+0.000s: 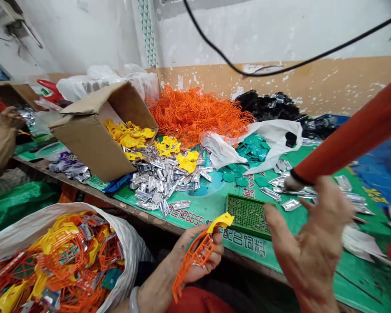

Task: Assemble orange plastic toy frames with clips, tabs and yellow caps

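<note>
L hand [194, 273]: clamped on orange/yellow frame [202, 248], yellow end [222, 221] at 1 o'clock. R hand [308, 245]: fingers apart, nr red tool [352, 130]. Sack [130, 243], 9 o'clock, w/ similar pcs; carton [84, 143], 11 o'clock, w/ yellow parts [130, 137].

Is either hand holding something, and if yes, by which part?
The left hand holds an orange-and-yellow plastic frame near its yellow end. The right hand, open beside the orange-red tool, holds nothing.
</note>
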`<state>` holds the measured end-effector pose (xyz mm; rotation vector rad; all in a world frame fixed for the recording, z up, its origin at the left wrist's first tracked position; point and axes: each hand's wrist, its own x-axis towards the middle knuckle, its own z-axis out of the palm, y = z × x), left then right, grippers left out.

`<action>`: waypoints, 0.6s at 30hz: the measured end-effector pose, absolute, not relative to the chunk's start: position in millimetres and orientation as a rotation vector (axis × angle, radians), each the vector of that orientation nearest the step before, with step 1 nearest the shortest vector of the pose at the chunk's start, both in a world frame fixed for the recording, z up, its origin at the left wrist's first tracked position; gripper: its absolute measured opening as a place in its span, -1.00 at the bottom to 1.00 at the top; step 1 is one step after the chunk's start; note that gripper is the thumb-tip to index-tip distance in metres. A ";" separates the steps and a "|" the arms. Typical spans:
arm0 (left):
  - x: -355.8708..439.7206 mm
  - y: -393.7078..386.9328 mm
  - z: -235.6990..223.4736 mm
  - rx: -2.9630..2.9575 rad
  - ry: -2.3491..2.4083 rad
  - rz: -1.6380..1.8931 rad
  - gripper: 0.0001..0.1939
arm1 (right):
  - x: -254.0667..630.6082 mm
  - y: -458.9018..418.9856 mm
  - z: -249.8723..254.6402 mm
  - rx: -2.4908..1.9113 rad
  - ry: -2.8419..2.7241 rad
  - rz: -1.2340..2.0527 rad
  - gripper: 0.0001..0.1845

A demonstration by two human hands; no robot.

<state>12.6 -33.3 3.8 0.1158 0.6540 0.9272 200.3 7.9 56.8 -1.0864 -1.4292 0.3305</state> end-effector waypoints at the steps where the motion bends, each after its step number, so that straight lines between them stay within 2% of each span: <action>1: 13.9 -31.6 1.9 0.002 0.578 0.906 -0.89 | 197.2 3.9 52.6 -1.091 -1.540 0.232 -0.19; 3: 15.9 -29.8 -0.6 -0.162 0.468 0.873 -0.95 | 191.5 1.1 45.4 -1.023 -1.786 0.340 -0.42; 6: 16.6 -31.2 -0.4 -0.202 0.441 0.827 -0.94 | 184.6 7.6 37.1 -0.929 -1.902 0.892 -0.67; 9: 14.2 -34.2 2.3 -0.163 0.447 0.756 -0.88 | 180.1 16.2 31.0 -0.962 -1.739 1.169 -0.70; 15: -3.7 -36.9 3.5 0.093 0.466 0.768 -0.44 | 178.6 17.2 29.5 -1.050 -1.511 1.449 -0.67; 18: -14.8 -35.8 8.4 0.127 0.462 0.767 -0.31 | 178.3 17.6 31.3 -1.081 -1.463 1.504 -0.67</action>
